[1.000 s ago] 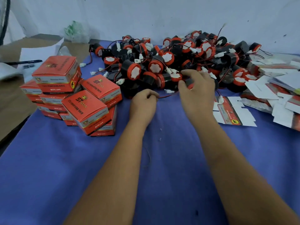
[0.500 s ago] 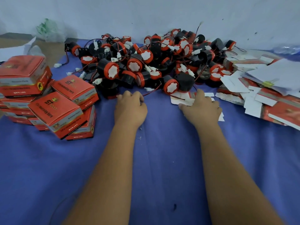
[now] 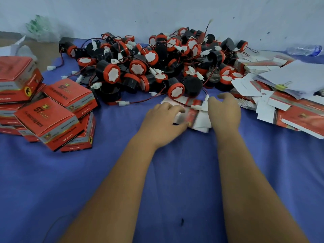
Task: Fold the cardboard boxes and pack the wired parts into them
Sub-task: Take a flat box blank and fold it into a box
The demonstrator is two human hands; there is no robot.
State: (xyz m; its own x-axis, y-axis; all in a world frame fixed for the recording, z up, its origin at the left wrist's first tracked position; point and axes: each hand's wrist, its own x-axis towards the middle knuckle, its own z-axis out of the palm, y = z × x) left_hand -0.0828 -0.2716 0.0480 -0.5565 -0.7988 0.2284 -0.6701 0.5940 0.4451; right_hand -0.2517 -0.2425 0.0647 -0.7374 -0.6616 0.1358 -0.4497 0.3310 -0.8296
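A flat unfolded cardboard box (image 3: 194, 116), red and white, lies on the blue cloth in front of the heap of wired parts (image 3: 157, 67). My left hand (image 3: 163, 123) presses on its left side with the thumb on the red panel. My right hand (image 3: 224, 111) grips its right edge, fingers curled. The parts are black cylinders with red caps, red-black wires and white plugs. One part (image 3: 176, 90) and its white plug (image 3: 196, 107) lie against the flat box's far edge.
Folded red boxes (image 3: 47, 116) are stacked at the left. Flat box blanks (image 3: 298, 116) and clipped white sheets (image 3: 298, 76) pile up at the right. A plastic bottle (image 3: 305, 50) lies at the far right by the wall. Blue cloth (image 3: 175, 181) covers the table.
Both hands left the heap of parts and moved right onto the flat box blank. The left hand now rests on it and the right hand holds its edge. The view shifted right.
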